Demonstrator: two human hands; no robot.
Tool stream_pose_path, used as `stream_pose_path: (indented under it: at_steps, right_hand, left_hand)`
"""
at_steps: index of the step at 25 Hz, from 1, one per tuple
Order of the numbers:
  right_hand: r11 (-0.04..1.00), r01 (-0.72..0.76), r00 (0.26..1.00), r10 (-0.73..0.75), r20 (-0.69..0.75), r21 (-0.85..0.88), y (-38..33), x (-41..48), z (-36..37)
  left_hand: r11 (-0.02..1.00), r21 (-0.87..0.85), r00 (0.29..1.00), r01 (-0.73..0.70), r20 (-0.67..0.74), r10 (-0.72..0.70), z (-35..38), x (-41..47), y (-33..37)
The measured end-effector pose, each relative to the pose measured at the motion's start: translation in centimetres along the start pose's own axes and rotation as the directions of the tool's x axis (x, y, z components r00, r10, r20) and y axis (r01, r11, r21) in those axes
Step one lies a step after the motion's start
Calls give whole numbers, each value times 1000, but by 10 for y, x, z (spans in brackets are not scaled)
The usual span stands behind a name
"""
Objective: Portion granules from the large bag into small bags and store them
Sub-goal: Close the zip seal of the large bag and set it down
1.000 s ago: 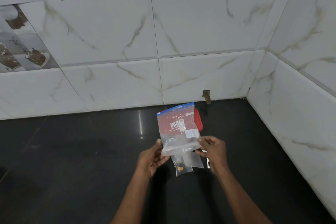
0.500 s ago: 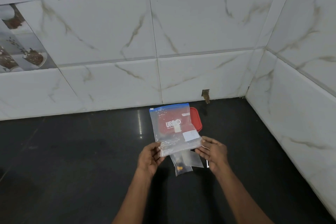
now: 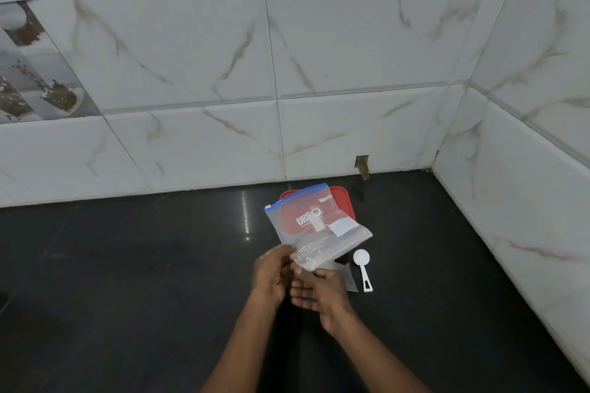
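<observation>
A clear zip bag (image 3: 319, 226) with a blue seal strip and white print is held tilted above the black counter, seal end pointing away to the upper left. My left hand (image 3: 271, 276) pinches its near lower corner. My right hand (image 3: 321, 293) lies palm up just below that corner, fingers fairly straight and thumb tip touching the bag's bottom edge. A small clear bag (image 3: 349, 279) lies on the counter, mostly hidden by my right hand. Granules are not plainly visible.
A red-lidded container (image 3: 343, 201) sits behind the bag near the back wall. A white plastic scoop (image 3: 363, 266) lies on the black counter (image 3: 143, 281) right of my hands. Marble-tiled walls close the back and right side.
My right hand left the bag's right corner and slid left under its lower edge, uncovering the white scoop. The bag tipped further to the left in my left hand.
</observation>
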State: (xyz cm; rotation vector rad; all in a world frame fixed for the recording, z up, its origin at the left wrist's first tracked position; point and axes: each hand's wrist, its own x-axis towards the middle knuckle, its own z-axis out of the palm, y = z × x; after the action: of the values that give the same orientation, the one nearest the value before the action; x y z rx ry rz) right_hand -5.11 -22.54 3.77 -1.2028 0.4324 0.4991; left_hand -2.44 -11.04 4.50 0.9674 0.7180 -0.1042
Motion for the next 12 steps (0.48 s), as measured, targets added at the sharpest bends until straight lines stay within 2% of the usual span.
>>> stream_pose_path:
  at_steps: [6, 9, 10, 12]
  right_hand:
    - [988, -11, 995, 26, 100, -154, -1, -8, -6]
    - [990, -51, 983, 74, 168, -134, -6, -11, -14]
    - [995, -46, 988, 59, 145, -94, -8, -11, -18]
    - [999, 46, 999, -45, -31, 18, -12, -3, -28]
  left_hand:
    - [998, 53, 996, -27, -84, 32, 4, 5, 12]
    - [999, 44, 995, -4, -98, 8, 4, 5, 11]
    - [998, 58, 995, -4, -98, 9, 5, 4, 11]
    - [995, 95, 995, -6, -100, 16, 2, 5, 11]
